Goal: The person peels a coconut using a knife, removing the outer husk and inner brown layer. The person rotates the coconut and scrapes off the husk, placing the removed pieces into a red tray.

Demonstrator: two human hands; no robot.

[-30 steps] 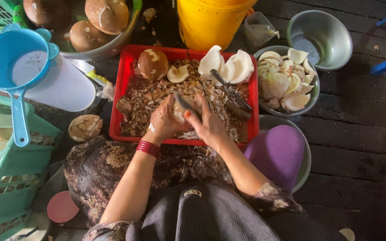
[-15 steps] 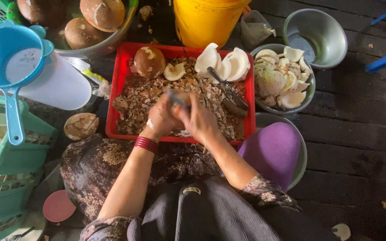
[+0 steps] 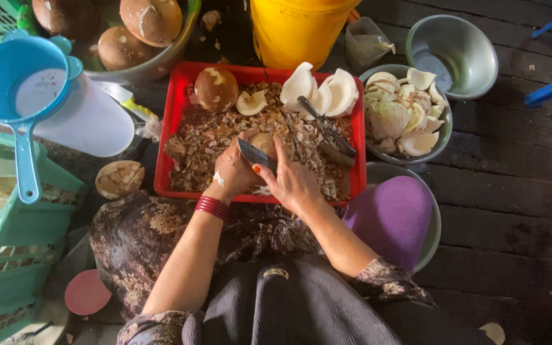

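**Peeling coconut pieces over the red tray — partway through**

Left hand (image 3: 234, 171) cups a small pale brown-skinned coconut piece (image 3: 263, 142) above the red rectangular plastic tray (image 3: 167, 137); its grip is closed round the piece. Right hand (image 3: 292, 182) holds a short dark-bladed knife (image 3: 250, 153), grip tight on the handle, blade laid against the piece.

Done, judging by what lies about: the tray floor is thick with brown shavings (image 3: 209, 137); several white peeled shells (image 3: 321, 89) rest at the tray's far edge, with a second knife just beside them; a grey metal bowl (image 3: 443, 128) to the right is heaped with white peeled pieces.

Left to do: one round brown-skinned coconut (image 3: 215, 88) sits unpeeled in the tray's far-left corner, and a large basin (image 3: 180, 45) beyond holds more brown ones — so a fair share appears to remain.

Also present: yellow bucket (image 3: 298, 29), blue plastic strainer (image 3: 14, 89) on a white jug, empty steel bowl (image 3: 455, 45), purple bowl (image 3: 394, 214).
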